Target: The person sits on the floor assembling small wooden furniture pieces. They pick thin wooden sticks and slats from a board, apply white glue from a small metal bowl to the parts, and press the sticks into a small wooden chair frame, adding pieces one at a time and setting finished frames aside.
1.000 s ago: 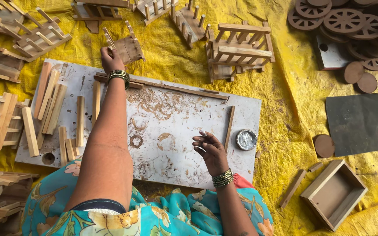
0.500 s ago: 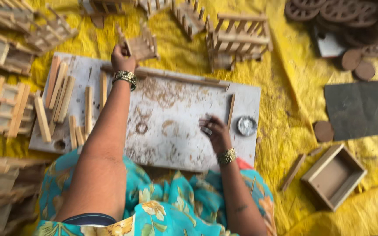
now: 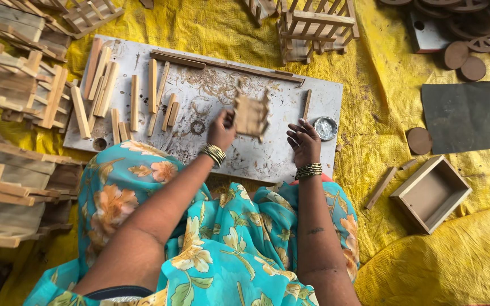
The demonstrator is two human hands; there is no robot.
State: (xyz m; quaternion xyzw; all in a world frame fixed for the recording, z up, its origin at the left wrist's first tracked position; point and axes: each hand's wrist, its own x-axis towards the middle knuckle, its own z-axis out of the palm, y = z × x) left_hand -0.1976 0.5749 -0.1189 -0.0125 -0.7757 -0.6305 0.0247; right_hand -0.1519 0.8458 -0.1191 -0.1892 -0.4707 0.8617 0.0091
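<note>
Seated on a yellow sheet [image 3: 370,141] before a pale board [image 3: 267,158] stained with glue rings. Holding up a small wooden frame [image 3: 250,115], blurred with motion, just above the middle of the board, left hand [image 3: 222,130] gripping its left edge with fingers closed on it. Hovering just right of the frame, right hand [image 3: 303,141], fingers loosely spread and curled, holding nothing, not touching the frame. Wearing gold bangles on both wrists and a turquoise flowered garment [image 3: 222,243].

Sitting on the board just right of the right hand, a small round metal tin [image 3: 325,128]. Lying in rows across the left half of the board, loose wooden sticks [image 3: 134,102]; running along the far edge of the board, a long wooden strip [image 3: 228,65]. Standing beyond the far edge of the board, a finished slatted wooden cart body [image 3: 313,28]. Stacked off the left side of the board, more slatted wooden frames [image 3: 18,85]. Resting well right of the board, a dark square sheet [image 3: 463,116], an open wooden box [image 3: 431,194] and a round wooden disc [image 3: 419,140]; piled in the far right corner beyond them, wooden wheels [image 3: 477,25].
</note>
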